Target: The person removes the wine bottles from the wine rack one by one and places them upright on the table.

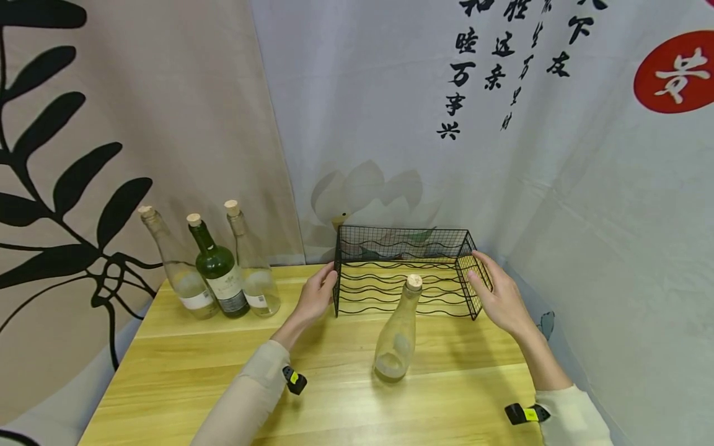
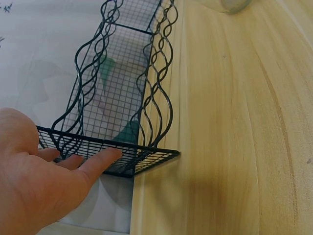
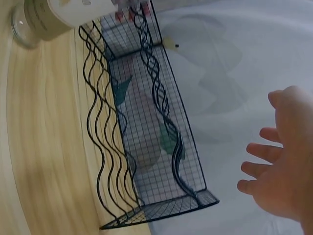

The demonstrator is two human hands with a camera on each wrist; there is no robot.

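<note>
A black wire bottle rack [image 1: 397, 243] with wavy bars and mesh ends stands near the table's back edge. My left hand [image 1: 317, 296] is at its left end; in the left wrist view the extended fingers [image 2: 100, 164] lie against the end mesh [image 2: 154, 159]. At the other end is my right hand [image 1: 501, 300], its fingers spread. The right wrist view shows this hand [image 3: 279, 156] beside the rack, apart from its mesh. A corked clear glass bottle [image 1: 397, 344] stands upright in front of the rack, between my forearms.
At the table's left stand a clear corked bottle [image 1: 186, 279], a green corked bottle [image 1: 217, 263] and another clear corked bottle [image 1: 256, 279], close together. A printed cloth [image 1: 379, 111] hangs behind the wooden table [image 1: 334, 396], and more cloth borders its right side.
</note>
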